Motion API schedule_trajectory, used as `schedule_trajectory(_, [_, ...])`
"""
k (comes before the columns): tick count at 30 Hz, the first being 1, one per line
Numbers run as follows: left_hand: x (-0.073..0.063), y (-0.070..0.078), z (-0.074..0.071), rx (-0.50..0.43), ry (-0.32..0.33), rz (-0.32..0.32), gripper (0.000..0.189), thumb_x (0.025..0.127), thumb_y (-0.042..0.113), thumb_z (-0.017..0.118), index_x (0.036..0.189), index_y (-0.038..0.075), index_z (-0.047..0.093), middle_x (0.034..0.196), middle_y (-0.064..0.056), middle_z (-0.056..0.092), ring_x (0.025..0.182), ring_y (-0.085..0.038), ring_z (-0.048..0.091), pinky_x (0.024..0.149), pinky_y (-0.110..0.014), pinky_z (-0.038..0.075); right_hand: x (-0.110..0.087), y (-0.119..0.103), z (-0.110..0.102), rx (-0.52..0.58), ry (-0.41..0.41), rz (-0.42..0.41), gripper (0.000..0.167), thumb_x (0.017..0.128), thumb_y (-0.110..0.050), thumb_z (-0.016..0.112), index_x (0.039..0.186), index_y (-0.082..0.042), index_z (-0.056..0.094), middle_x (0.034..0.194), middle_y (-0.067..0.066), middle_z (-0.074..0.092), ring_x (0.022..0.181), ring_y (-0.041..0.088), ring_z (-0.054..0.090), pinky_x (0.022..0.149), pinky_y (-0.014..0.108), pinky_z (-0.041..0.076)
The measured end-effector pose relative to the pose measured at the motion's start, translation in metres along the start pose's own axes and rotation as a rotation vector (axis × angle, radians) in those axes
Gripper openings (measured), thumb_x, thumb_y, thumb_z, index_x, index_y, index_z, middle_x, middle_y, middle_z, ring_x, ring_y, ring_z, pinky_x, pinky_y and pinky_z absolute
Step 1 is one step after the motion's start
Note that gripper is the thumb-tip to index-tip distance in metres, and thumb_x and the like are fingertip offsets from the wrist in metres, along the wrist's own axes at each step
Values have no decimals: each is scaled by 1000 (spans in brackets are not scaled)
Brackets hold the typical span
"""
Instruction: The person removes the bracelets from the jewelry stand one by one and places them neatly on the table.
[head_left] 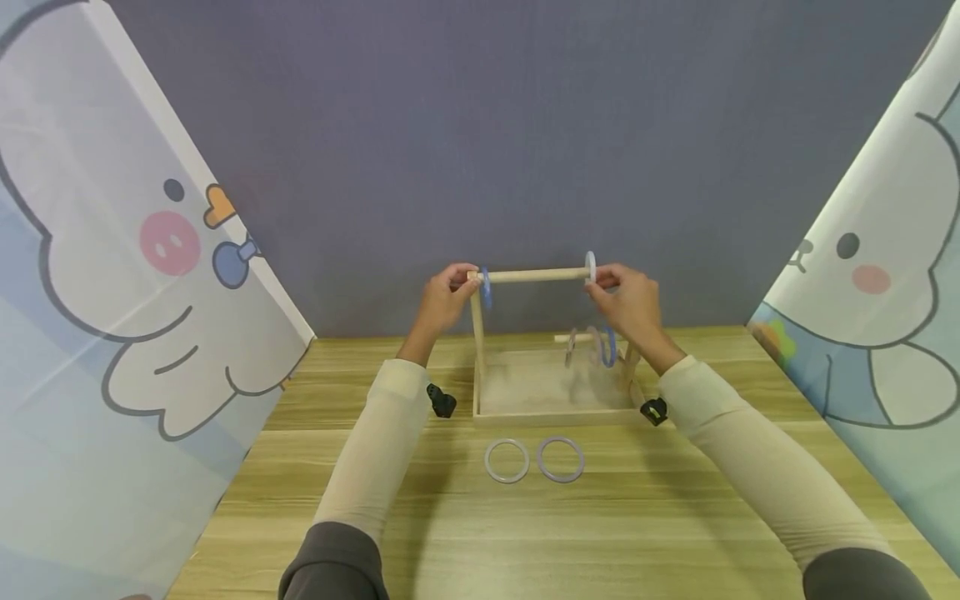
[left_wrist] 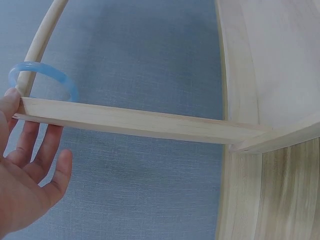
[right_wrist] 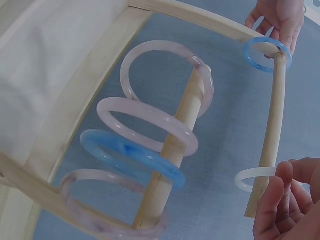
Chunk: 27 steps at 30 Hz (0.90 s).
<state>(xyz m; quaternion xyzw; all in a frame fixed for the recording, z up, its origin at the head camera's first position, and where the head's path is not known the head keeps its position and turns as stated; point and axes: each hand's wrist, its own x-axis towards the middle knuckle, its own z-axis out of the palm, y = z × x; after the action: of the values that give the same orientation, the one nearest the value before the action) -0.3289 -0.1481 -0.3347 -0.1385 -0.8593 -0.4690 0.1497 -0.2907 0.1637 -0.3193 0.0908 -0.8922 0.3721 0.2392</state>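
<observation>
A wooden bangle stand (head_left: 558, 419) has a tall left post with a long upper rod (head_left: 536, 275) reaching right from its top. My left hand (head_left: 444, 302) grips the post's top corner between thumb and fingers. Right beside that corner, a blue bangle (head_left: 487, 288) hangs on the rod. At the rod's free right end my right hand (head_left: 630, 302) pinches a white bangle (right_wrist: 246, 179), which encircles the rod. On the lower rod (right_wrist: 187, 112) hang several bangles: a blue bangle (right_wrist: 131, 152) and pale pinkish ones, including a pinkish bangle (right_wrist: 145, 120).
Two loose bangles lie on the wood-grain table in front of the stand, a white bangle (head_left: 489, 468) and a purple bangle (head_left: 542, 464). A grey wall (head_left: 525, 125) rises close behind. Cartoon-printed panels flank both sides. Black wrist-worn devices show near both forearms.
</observation>
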Motion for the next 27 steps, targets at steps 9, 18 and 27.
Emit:
schedule_trajectory(9, [1, -1, 1, -13, 6, 12, 31, 101, 30, 66, 128, 15, 66, 118, -14, 72, 110, -33, 70, 93, -50, 57, -1, 7, -5, 9, -15, 29, 23, 95, -19, 71, 111, -3, 72, 101, 17, 77, 52, -2, 59, 47, 18, 48])
schedule_trajectory(18, [1, -1, 0, 2, 4, 4, 32, 102, 30, 64, 130, 15, 65, 122, -15, 71, 112, -33, 70, 94, -49, 57, -3, 13, -10, 7, -8, 47, 24, 95, -20, 71, 113, -3, 72, 104, 17, 77, 53, -3, 60, 47, 18, 47])
schedule_trajectory(27, [0, 1, -1, 0, 1, 0, 32, 102, 31, 64, 130, 15, 65, 121, -15, 71, 112, -33, 70, 94, -50, 57, -3, 21, -15, -28, 0, 60, 24, 96, -21, 71, 114, -5, 72, 105, 16, 77, 51, -9, 56, 50, 15, 45])
